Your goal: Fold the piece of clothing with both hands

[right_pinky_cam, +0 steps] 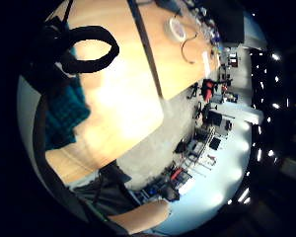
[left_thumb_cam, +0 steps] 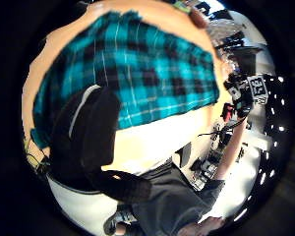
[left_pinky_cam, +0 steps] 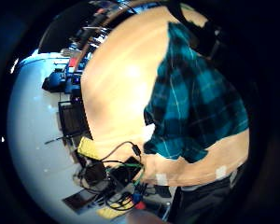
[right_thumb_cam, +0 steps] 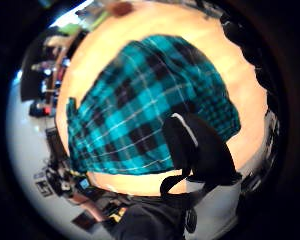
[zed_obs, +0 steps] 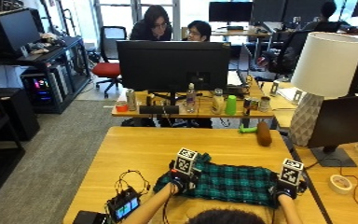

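A teal and black plaid garment (zed_obs: 235, 184) lies spread flat on the wooden table (zed_obs: 148, 144), near its front edge. My left hand (zed_obs: 180, 181) is at the garment's left end and my right hand (zed_obs: 284, 189) at its right end. In the left thumb side view a gloved finger (left_thumb_cam: 88, 128) curls over the plaid cloth (left_thumb_cam: 147, 73). In the right thumb side view a gloved finger (right_thumb_cam: 197, 145) lies on the cloth (right_thumb_cam: 135, 110) the same way. A curled finger (right_pinky_cam: 89, 49) shows beside the cloth edge (right_pinky_cam: 61, 116). Each hand pinches its end of the cloth (left_pinky_cam: 196, 102).
A small device with cables (zed_obs: 124, 205) sits on the table left of the garment. A tape roll (zed_obs: 339, 183) and a dark monitor (zed_obs: 347, 121) stand to the right. A brown object (zed_obs: 264, 133) lies at the far edge, with a white lamp (zed_obs: 319, 84) behind it.
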The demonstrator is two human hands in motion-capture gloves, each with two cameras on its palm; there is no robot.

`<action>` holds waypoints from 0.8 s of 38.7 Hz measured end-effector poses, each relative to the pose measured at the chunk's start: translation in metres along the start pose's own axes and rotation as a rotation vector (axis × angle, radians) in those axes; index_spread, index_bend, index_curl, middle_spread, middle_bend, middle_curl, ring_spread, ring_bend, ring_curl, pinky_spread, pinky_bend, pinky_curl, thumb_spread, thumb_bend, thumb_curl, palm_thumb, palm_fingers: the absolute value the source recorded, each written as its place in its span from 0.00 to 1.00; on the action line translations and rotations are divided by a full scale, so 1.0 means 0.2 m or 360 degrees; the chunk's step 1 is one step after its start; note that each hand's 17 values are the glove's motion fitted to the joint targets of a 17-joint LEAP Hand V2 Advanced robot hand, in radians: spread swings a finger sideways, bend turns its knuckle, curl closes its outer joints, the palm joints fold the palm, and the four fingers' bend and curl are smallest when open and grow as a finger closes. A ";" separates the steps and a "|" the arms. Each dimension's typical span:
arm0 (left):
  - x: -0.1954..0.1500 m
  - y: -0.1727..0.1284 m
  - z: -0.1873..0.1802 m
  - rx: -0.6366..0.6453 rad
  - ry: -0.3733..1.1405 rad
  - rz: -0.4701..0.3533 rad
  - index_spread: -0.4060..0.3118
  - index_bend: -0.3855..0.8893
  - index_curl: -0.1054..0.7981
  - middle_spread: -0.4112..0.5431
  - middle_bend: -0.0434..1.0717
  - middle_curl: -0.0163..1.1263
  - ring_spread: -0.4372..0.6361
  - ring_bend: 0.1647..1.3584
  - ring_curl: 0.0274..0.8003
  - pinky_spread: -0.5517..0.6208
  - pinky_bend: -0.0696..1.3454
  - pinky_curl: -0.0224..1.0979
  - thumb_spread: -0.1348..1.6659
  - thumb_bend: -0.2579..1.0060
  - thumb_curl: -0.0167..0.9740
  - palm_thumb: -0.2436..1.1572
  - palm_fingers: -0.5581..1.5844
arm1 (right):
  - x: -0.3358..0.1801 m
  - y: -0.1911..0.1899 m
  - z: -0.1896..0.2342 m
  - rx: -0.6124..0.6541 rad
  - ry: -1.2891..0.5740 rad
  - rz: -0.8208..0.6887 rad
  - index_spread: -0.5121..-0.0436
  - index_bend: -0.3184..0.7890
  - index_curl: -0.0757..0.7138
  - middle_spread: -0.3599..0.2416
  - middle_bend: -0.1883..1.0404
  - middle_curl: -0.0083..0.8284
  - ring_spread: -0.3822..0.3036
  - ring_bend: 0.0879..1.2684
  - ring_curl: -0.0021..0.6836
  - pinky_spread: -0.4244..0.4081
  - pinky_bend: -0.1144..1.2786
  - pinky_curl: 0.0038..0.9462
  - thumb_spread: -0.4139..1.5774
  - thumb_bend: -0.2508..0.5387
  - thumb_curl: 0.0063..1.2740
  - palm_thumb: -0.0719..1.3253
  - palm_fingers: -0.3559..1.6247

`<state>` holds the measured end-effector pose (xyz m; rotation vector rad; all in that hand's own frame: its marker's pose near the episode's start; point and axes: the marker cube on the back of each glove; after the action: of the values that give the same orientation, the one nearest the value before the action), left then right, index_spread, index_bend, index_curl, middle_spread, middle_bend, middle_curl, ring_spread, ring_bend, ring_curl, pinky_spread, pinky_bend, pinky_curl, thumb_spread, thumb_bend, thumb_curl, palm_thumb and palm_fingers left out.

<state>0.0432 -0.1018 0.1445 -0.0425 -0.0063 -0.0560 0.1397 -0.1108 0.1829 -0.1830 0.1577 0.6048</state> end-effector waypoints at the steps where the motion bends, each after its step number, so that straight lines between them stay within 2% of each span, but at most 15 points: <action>1: 0.02 0.03 0.04 -0.0043 -0.0021 0.0004 0.48 0.44 0.44 0.46 0.14 0.32 0.38 0.36 0.50 0.46 0.41 0.38 0.80 0.18 0.36 0.40 0.44 | 0.01 -0.01 0.06 -0.0041 -0.0020 0.0026 0.53 0.31 0.34 0.49 0.30 0.54 0.39 0.39 0.64 0.36 0.54 0.43 0.78 0.24 0.32 0.55 0.57; 5: 0.06 0.19 0.12 -0.0200 -0.0096 -0.0057 0.50 0.42 0.44 0.54 0.12 0.29 0.47 0.35 0.49 0.58 0.43 0.38 0.79 0.16 0.32 0.33 0.37 | 0.04 -0.02 0.22 -0.0161 -0.0123 0.0086 0.56 0.32 0.32 0.53 0.30 0.53 0.42 0.39 0.64 0.42 0.54 0.42 0.79 0.25 0.29 0.50 0.53; 7: 0.06 0.22 0.16 -0.0251 -0.0108 -0.0092 0.51 0.39 0.43 0.58 0.12 0.28 0.53 0.36 0.49 0.64 0.45 0.39 0.77 0.15 0.30 0.28 0.32 | 0.04 -0.01 0.26 -0.0168 -0.0158 0.0081 0.56 0.33 0.31 0.54 0.31 0.53 0.43 0.40 0.63 0.44 0.54 0.42 0.79 0.26 0.28 0.48 0.52; 12: 0.06 0.28 0.30 -0.0485 -0.0036 -0.0131 0.51 0.39 0.42 0.64 0.15 0.26 0.64 0.36 0.47 0.74 0.48 0.38 0.72 0.14 0.27 0.19 0.28 | 0.02 -0.02 0.35 -0.0162 -0.0177 0.0046 0.59 0.34 0.29 0.57 0.32 0.53 0.45 0.39 0.62 0.45 0.55 0.42 0.80 0.28 0.26 0.46 0.50; 15: 0.06 0.25 0.34 -0.0482 0.0075 -0.0102 0.51 0.38 0.41 0.66 0.17 0.25 0.71 0.35 0.45 0.80 0.49 0.37 0.68 0.12 0.24 0.10 0.22 | 0.00 -0.02 0.35 -0.0119 -0.0206 0.0011 0.60 0.32 0.28 0.57 0.32 0.53 0.42 0.41 0.63 0.43 0.56 0.41 0.80 0.30 0.26 0.47 0.52; 19: 0.06 0.25 0.35 -0.0489 0.0105 -0.0077 0.50 0.41 0.41 0.68 0.18 0.24 0.77 0.34 0.42 0.85 0.47 0.35 0.65 0.14 0.23 0.11 0.22 | -0.04 -0.04 0.34 -0.0094 -0.0230 -0.0026 0.63 0.32 0.26 0.55 0.33 0.53 0.37 0.44 0.63 0.37 0.57 0.40 0.80 0.34 0.26 0.53 0.57; 25: 0.05 0.26 0.34 -0.0571 0.0072 -0.0118 0.50 0.40 0.40 0.68 0.18 0.23 0.82 0.34 0.40 0.88 0.47 0.34 0.63 0.15 0.21 0.11 0.22 | -0.08 -0.03 0.31 -0.0032 -0.0235 -0.0075 0.65 0.36 0.27 0.52 0.32 0.54 0.34 0.46 0.64 0.27 0.59 0.41 0.79 0.35 0.27 0.59 0.64; 31: 0.06 0.24 0.34 -0.0486 0.0103 -0.0065 0.50 0.40 0.39 0.69 0.18 0.23 0.85 0.35 0.38 0.89 0.47 0.34 0.62 0.15 0.20 0.12 0.23 | -0.13 0.00 0.28 0.0142 -0.0208 -0.0129 0.64 0.40 0.32 0.46 0.33 0.55 0.29 0.47 0.66 0.18 0.59 0.41 0.77 0.43 0.29 0.72 0.77</action>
<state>0.0581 -0.0517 0.2107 -0.3457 0.0661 -0.0986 0.1232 -0.1129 0.2423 -0.0628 0.0505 0.5260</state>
